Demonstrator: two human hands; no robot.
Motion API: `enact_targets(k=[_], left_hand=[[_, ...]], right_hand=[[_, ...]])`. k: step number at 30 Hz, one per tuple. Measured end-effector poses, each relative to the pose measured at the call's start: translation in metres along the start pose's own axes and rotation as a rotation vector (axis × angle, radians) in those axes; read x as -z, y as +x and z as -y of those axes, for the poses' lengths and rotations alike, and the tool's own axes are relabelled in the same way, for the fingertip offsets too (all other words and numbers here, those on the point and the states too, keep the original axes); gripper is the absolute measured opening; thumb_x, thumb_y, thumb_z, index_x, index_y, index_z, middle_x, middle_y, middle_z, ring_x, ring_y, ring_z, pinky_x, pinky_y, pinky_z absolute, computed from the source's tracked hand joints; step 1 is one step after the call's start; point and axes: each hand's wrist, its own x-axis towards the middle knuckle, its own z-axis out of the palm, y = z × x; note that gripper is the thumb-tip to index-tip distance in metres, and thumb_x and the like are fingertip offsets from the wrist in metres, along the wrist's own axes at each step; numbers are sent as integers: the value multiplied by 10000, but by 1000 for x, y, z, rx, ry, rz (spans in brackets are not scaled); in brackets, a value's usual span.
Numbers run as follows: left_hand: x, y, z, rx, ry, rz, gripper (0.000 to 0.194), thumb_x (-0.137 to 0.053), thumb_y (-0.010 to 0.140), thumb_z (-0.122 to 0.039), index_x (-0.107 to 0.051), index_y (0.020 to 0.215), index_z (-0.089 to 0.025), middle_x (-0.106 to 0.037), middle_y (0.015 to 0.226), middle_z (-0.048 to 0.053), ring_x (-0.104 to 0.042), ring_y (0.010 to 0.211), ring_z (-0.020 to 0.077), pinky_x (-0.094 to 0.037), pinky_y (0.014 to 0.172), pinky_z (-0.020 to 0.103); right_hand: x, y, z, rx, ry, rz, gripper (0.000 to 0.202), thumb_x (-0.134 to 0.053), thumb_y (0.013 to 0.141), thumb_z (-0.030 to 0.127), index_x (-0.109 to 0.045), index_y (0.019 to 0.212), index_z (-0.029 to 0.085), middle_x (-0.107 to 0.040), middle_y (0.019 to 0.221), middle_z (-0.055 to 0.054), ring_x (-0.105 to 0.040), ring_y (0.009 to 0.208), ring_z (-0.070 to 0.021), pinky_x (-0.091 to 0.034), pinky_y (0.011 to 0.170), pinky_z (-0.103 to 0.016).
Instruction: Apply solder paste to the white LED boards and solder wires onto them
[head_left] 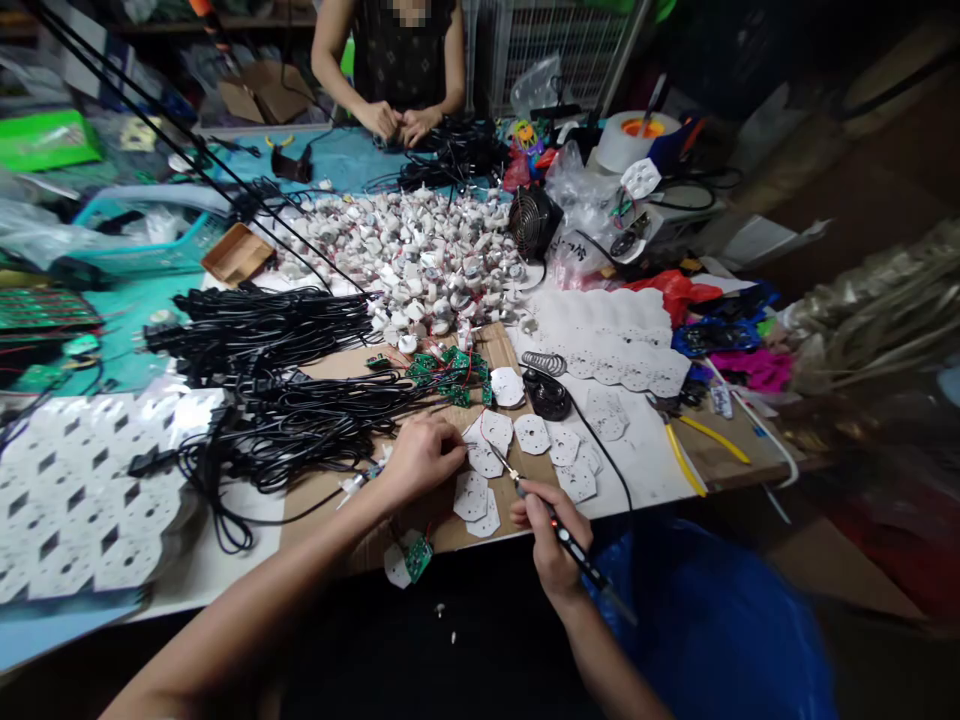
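My right hand (pixel 553 535) is closed around a soldering iron (pixel 576 552) with a black handle. The iron's tip reaches up and left onto a white octagonal circuit board (pixel 496 430). Beside that board, my left hand (pixel 426 455) has its fingers drawn together at the left edge; what they pinch is hidden. A thin red wire shows near its fingertips. More white boards (pixel 532 434) lie around the tip, some overlapping. Small green circuit boards (pixel 456 375) with red wires sit just beyond. A white board joined to a green one (pixel 418 556) hangs at the table's front edge.
Bundles of black cables (pixel 330 415) lie left, near stacked white board panels (pixel 82 490). A heap of small white parts (pixel 420 260) fills the middle. Yellow-handled pliers (pixel 684 460) and a soldering iron stand (pixel 546 392) are right. Across the table, another person's hands (pixel 401 124) work.
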Motion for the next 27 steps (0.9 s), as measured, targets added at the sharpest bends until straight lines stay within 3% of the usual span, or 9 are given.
enact_targets(k=[4,9,13,17,20,22,25,27], left_hand=[[26,5,4,23,-48,-164,149,-625,863,-307,-706,824,-189,-708,810,34,-632,754,163,-445,691,271],[79,55,30,221,170,-388,171,-606,853,-319,-709,848,-182,-724,844,61,-653,789,198,-455,709,286],[87,97,45,394,389,-257,296,-665,790,-375,-690,1005,-173,-734,1000,131,-670,943,293,-483,773,328],[82,110,46,388,380,-231,402,-656,775,-381,-651,1108,-155,-720,1026,164,-668,988,332,-497,814,371],[95,99,44,364,131,-307,457,-671,735,-354,-641,1155,-176,-712,858,91,-676,879,283,-512,814,376],[107,85,42,354,-246,-334,496,-649,732,-334,-633,1202,-177,-678,769,36,-663,757,216,-536,783,361],[118,59,37,329,-824,-239,497,-629,723,-293,-653,1195,-141,-669,808,35,-648,719,160,-569,770,346],[116,42,33,341,-1013,-144,433,-669,703,-272,-684,1114,-139,-676,863,48,-654,774,150,-576,781,318]], right_hand=[[4,0,-2,-52,38,-33,215,-587,948,353,-729,996,200,-713,681,-3,-692,550,-146,-588,512,-241],[7,0,-1,-85,60,-57,234,-603,941,382,-731,992,193,-711,682,-8,-695,558,-150,-581,513,-240],[4,1,0,-87,71,-75,243,-607,939,392,-729,976,185,-707,666,-8,-687,550,-150,-575,502,-237],[4,1,1,-87,72,-79,265,-597,945,404,-729,973,176,-711,666,-20,-680,537,-155,-582,508,-253],[6,2,0,-82,69,-79,264,-599,943,408,-732,977,183,-710,662,-19,-678,539,-158,-584,508,-258],[8,3,-1,-77,70,-81,256,-605,940,408,-734,973,189,-708,659,-16,-677,538,-156,-583,505,-254],[8,5,-3,-81,85,-82,239,-611,939,397,-735,978,196,-706,660,-10,-678,545,-152,-583,506,-245],[6,6,-3,-89,96,-78,228,-616,938,388,-733,983,197,-708,666,-7,-683,555,-154,-584,511,-245]])
